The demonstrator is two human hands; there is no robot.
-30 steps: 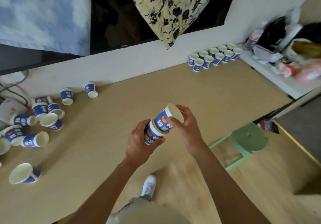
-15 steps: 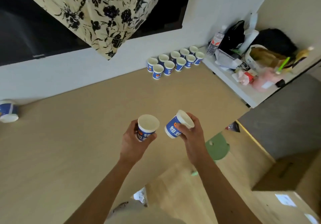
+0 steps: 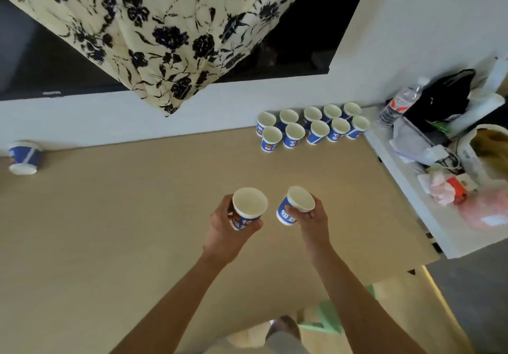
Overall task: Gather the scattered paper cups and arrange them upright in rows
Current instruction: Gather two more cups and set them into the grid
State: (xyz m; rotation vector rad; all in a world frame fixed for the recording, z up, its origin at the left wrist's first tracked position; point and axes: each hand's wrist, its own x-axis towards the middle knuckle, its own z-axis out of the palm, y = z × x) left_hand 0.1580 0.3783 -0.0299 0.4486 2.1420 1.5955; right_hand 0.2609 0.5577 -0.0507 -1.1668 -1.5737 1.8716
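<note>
From the head camera, your left hand (image 3: 228, 227) is curled round the wall of one paper cup (image 3: 248, 206) and holds it mouth up. Your right hand (image 3: 313, 219) pinches a second cup (image 3: 295, 205) by its side just under the rim, and that one is tilted. The hands are near each other but apart, and both cups are carried above the tan table (image 3: 110, 230).

At the table's far right corner, against the wall and just beside the cluttered white shelf (image 3: 406, 189), ten arranged cups (image 3: 310, 127) stand upright in two rows of five. A stray cup (image 3: 23, 157) sits at the far left by the wall. It looks tipped or inverted, but it is too blurred to be sure.

Judge these cups as empty, very light and thin-walled, so a hard squeeze will dent them. Keep your grip gentle and take hold high on the wall, where the rolled rim stiffens the paper. Being so light, the standing cups will topple at a nudge, so level your tilted cup and set each base flat beside the rows.
</note>
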